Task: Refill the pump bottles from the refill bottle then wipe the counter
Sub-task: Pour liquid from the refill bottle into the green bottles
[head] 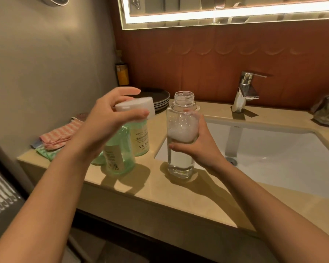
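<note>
At the counter [160, 198], my right hand [199, 147]: fingers curled round the middle of the clear bottle [180, 164], gripping it.
Clear bottle: upright, neck uncapped, white foam inside, base on the counter just beside the sink [273, 160].
My left hand [106, 120]: fingers and thumb pinching a white cap [139, 105], held in the air.
Below the cap: front green bottle [120, 160] and rear green bottle [141, 141], left of the clear one.
Farther out: folded cloths [59, 135] far left; dark plates [160, 99] stacked behind; faucet [243, 92] over the sink.

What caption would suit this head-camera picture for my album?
Right hand steadies an open clear bottle on the counter; left hand holds a white cap.
</note>
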